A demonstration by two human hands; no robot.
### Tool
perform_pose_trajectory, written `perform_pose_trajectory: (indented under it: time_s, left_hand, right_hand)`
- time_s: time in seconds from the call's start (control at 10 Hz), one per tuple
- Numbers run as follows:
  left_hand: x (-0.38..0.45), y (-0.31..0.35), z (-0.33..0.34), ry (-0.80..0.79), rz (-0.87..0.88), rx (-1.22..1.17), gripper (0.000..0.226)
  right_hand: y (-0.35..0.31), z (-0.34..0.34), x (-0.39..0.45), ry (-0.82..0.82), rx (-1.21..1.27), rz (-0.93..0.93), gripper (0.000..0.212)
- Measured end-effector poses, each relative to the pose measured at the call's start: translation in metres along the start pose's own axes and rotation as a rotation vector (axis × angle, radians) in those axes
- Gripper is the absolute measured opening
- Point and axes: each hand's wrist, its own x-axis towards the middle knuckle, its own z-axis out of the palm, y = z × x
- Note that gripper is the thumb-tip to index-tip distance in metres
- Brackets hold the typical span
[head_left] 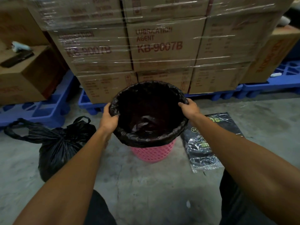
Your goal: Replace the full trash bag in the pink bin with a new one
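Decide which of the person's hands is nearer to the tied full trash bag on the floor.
Left. The left hand grips the new liner's rim on the side facing the tied full trash bag; the right hand grips the opposite rim, across the pink bin.

Shrink-wrapped cartons (162,46) stacked on blue pallets (48,109) at twelve o'clock; cracked concrete floor (146,184) below, dimly lit.
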Motion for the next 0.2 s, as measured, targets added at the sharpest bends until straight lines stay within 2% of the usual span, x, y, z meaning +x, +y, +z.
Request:
perform_pose_trajectory:
  time_s: [0.1, 0.2]
  left_hand:
    - [0.002, -0.002, 0.004, 0.049, -0.035, 0.006, 0.065]
    - [-0.002, 0.015, 0.011, 0.285, 0.097, 0.401, 0.065]
  right_hand:
    - [0.005, -0.001, 0.003, 0.005, -0.014, -0.042, 0.047]
    - [-0.011, -0.004, -0.003, 0.143, -0.252, -0.177, 0.054]
